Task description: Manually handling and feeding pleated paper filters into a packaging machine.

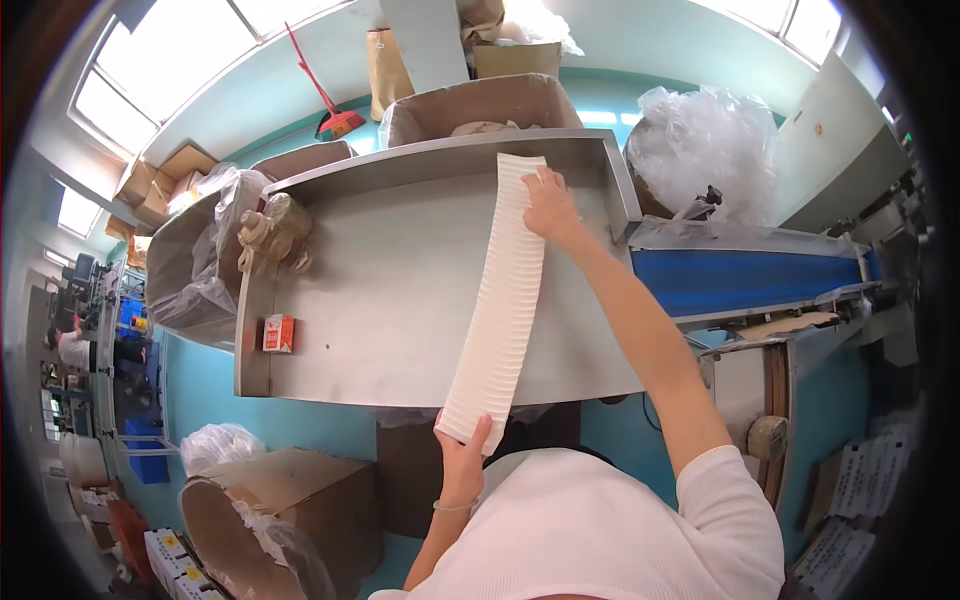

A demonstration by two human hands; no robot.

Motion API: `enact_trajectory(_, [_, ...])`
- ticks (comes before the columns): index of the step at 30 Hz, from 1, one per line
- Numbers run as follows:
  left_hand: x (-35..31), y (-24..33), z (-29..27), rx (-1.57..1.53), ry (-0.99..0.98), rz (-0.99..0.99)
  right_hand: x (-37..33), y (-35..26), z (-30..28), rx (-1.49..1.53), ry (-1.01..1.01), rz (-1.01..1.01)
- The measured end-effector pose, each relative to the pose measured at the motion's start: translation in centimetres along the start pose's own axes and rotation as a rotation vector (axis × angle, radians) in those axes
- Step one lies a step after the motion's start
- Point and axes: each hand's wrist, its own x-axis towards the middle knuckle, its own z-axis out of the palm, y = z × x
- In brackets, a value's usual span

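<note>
A long white ribbed strip (497,310), perhaps a stack of thin nested pieces, slants across the metal worktable (390,300). Its near end sticks out past the table's front edge toward my body. My left hand (463,465) is closed round that near end, thumb on top. At the far end, close to the table's raised back wall, my right hand (551,207) grips the strip's right side with bent fingers. What the strip is made of, I cannot tell for certain.
A small red-and-white box (279,334) and a tan wrapped bundle (272,232) sit at the table's left side. Right of the table runs a blue conveyor belt (745,280). Cardboard boxes (330,500) and a bag of clear plastic (705,150) stand around. Far left, another person (75,348) is visible.
</note>
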Motion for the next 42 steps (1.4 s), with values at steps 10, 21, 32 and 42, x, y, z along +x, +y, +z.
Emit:
enact_trajectory(10, [4.2,-1.4,7.6,0.124,-0.165,-0.151,-32.9,11.3,-16.4,-0.067,0.397,0.609])
enact_trajectory(21, [6.4,-3.2,7.8,0.262,-0.203,-0.082,-56.2,9.1,-21.8,-0.138,0.564,1.193])
enact_trajectory(32, [6.4,-3.7,8.7,0.315,-0.11,-0.079,-80.0,-0.2,-26.5,-0.222,0.469,1.999])
enact_trajectory(42, [6.5,-2.7,9.0,0.3,-0.042,-0.203,-52.3,0.1,-19.5,0.095,0.616,0.931])
